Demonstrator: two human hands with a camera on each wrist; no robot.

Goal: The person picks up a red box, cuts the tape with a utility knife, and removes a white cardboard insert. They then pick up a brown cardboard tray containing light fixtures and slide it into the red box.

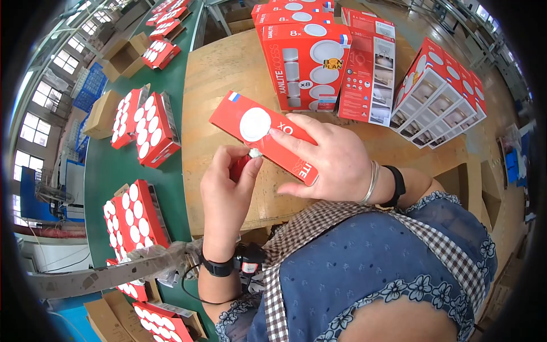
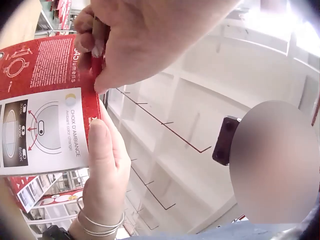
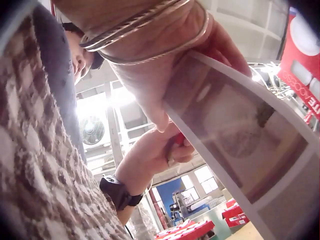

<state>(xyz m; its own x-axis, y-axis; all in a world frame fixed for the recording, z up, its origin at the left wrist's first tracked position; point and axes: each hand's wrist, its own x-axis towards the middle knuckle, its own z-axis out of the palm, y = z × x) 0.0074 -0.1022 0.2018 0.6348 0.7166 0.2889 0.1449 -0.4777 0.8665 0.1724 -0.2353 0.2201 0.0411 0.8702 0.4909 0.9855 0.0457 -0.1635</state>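
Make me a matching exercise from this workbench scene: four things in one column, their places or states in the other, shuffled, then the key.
Things
1. flat red box
2. left hand
3. tall red boxes
4. bracelets

Places or states
A. standing upright at the back of the wooden table
B. on the right wrist
C. held across the top by the right hand
D. pinching the near edge of the flat box

Pairs: 1-C, 2-D, 3-A, 4-B
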